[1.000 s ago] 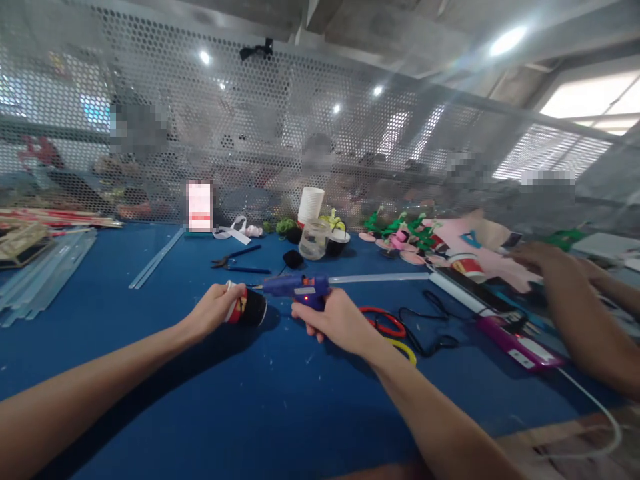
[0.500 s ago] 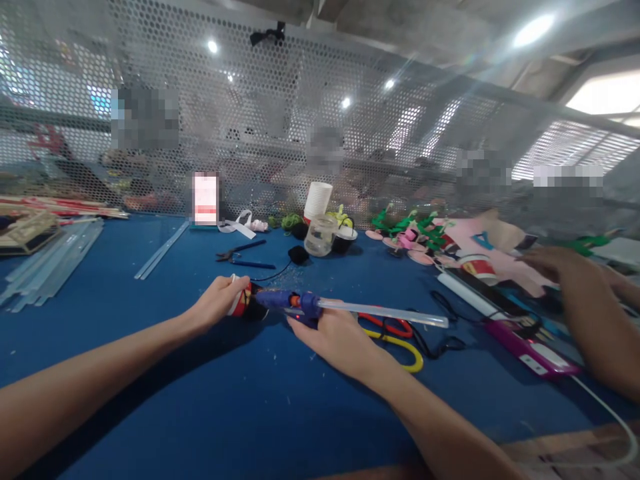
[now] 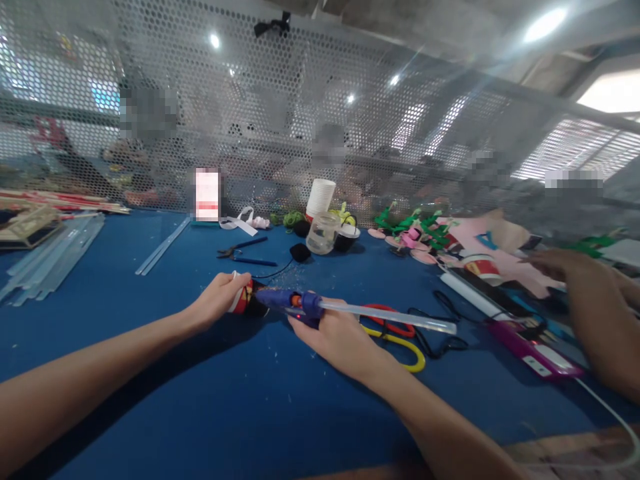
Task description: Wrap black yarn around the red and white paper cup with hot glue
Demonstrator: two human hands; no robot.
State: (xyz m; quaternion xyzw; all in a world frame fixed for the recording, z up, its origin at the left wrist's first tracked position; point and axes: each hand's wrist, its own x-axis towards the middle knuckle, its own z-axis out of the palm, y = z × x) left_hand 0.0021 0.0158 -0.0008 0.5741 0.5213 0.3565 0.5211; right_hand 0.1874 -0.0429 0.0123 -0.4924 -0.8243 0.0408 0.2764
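My left hand (image 3: 224, 298) is closed around a red paper cup (image 3: 242, 300) lying on its side, its far part wrapped in black yarn (image 3: 257, 301). A black strand runs from the cup to a small black yarn ball (image 3: 301, 253). In my right hand (image 3: 340, 333) is a blue glue gun (image 3: 287, 301), with a long clear glue stick (image 3: 390, 316) sticking out of its back end. The gun's nozzle points left at the black yarn on the cup; whether it touches cannot be made out. Its small red light is lit.
Pliers (image 3: 245, 252), a clear plastic jar (image 3: 323, 233) and stacked white cups (image 3: 321, 198) stand or lie beyond my hands. Red and yellow scissors handles (image 3: 413, 357) lie by my right wrist. A purple power strip (image 3: 535, 350) and another person's arm (image 3: 595, 313) are at right. Glue sticks (image 3: 60, 257) lie left.
The glue gun's back end and glue stick have tipped slightly down and to the right. Both hands keep their hold; the view has shifted a little.
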